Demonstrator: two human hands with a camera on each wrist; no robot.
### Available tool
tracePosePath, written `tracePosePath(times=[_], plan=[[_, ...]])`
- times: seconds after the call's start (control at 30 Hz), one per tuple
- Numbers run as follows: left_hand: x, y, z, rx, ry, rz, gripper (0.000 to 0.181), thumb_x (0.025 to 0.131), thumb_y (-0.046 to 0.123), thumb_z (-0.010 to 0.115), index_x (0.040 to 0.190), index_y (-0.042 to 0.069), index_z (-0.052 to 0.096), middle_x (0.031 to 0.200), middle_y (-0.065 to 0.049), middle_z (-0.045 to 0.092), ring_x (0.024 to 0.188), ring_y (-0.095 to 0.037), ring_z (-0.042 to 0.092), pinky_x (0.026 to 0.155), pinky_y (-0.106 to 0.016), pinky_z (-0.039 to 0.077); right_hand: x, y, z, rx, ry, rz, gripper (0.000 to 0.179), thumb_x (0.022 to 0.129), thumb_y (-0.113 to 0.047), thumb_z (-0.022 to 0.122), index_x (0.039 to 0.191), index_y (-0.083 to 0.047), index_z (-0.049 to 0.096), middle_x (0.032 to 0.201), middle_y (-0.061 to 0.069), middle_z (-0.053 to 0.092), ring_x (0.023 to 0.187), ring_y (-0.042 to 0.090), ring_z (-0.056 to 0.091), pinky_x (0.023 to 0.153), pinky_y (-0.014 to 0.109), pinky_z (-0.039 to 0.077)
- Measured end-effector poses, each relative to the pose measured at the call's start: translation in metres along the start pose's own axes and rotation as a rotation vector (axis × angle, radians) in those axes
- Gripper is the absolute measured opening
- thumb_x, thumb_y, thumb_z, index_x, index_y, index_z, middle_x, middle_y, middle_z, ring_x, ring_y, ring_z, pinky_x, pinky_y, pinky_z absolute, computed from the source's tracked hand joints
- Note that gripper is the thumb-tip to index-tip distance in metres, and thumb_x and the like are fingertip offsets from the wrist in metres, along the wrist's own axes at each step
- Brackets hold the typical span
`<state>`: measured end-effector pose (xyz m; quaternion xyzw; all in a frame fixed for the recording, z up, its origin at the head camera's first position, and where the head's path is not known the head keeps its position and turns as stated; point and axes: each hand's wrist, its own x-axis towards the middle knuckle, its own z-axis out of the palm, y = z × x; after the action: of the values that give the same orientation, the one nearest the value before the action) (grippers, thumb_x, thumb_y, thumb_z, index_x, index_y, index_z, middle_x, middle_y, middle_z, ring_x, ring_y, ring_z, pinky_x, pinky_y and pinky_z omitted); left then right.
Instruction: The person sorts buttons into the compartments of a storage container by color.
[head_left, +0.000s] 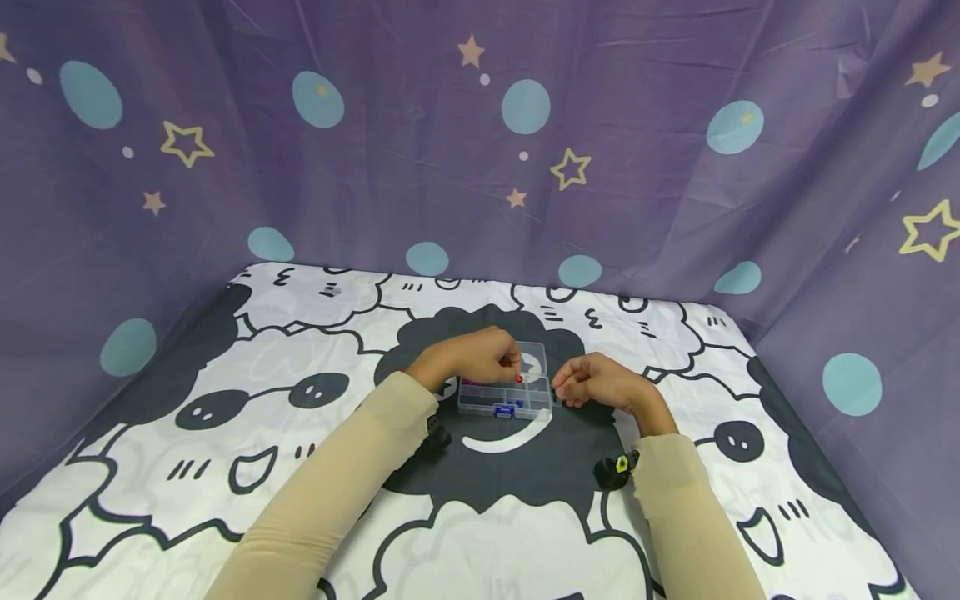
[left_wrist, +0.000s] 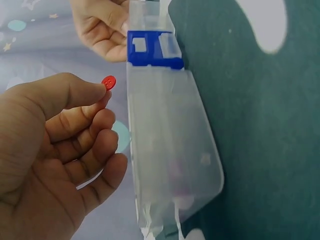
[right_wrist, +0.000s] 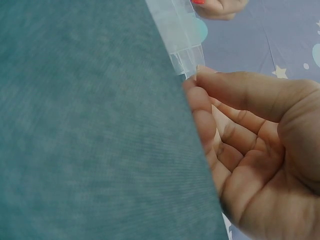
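Button (left_wrist: 108,82), round, red, between left fingers (left_wrist: 75,120)

The red button (left_wrist: 108,82), small and round with holes through its middle, is pinched between the thumb and forefinger of the left hand (head_left: 483,357), above the clear plastic box (head_left: 480,407). The box lies flat, divided into compartments, its lid (head_left: 534,355) raised on the far side, its blue latch (head_left: 504,411) on the near wall. The right hand (head_left: 603,383) is just beside its right end.
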<state>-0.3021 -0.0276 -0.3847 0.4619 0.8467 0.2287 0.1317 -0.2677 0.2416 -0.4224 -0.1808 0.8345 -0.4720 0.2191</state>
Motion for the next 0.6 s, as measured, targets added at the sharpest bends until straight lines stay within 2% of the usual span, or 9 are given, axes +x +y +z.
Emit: tracePosePath(times=[0.37, 0.6], plan=[[0.014, 0.007, 0.007, 0.042, -0.021, 0.023, 0.031, 0.098, 0.009, 0.060, 0.068, 0.018, 0.058, 0.058, 0.009, 0.046, 0.050, -0.006, 0.038, 0.055, -0.023, 0.035, -0.001, -0.001, -0.001, 0.000, -0.002, -0.003, 0.016, 0.096, -0.002, 0.065, 0.109, 0.006, 0.069, 0.092, 0.009, 0.073, 0.077, 0.020, 0.066, 0.072, 0.035, 0.056], [0.020, 0.008, 0.009, 0.075, -0.016, 0.035, 0.027, 0.101, 0.010, 0.058, 0.075, 0.012, 0.067, 0.060, 0.009, 0.049, 0.052, -0.005, 0.042, 0.057, -0.022, 0.038, 0.000, -0.002, 0.000, 0.002, -0.001, 0.014, 0.016, 0.095, -0.001, 0.064, 0.109, 0.006, 0.069, 0.092, 0.008, 0.073, 0.077, 0.021, 0.067, 0.072, 0.035, 0.056]])
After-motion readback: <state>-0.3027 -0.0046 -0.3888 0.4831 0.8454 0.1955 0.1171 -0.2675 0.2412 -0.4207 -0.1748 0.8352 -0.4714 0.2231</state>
